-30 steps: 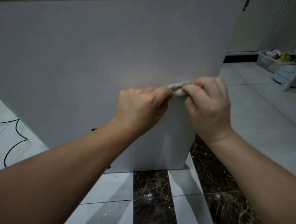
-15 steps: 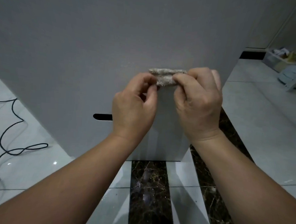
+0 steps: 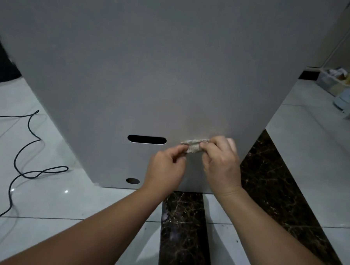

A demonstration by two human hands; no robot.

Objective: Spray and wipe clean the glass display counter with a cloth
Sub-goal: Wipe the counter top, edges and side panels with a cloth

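As hands (image 3: 167,166) (image 3: 222,167) pinch cloth (image 3: 193,146), panel edge (image 3: 249,136) lies nr.

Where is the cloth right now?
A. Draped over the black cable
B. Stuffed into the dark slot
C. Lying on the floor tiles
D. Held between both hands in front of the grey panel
D: the cloth is folded small and pinched between the left hand and the right hand, in front of the grey panel, just right of the slot.
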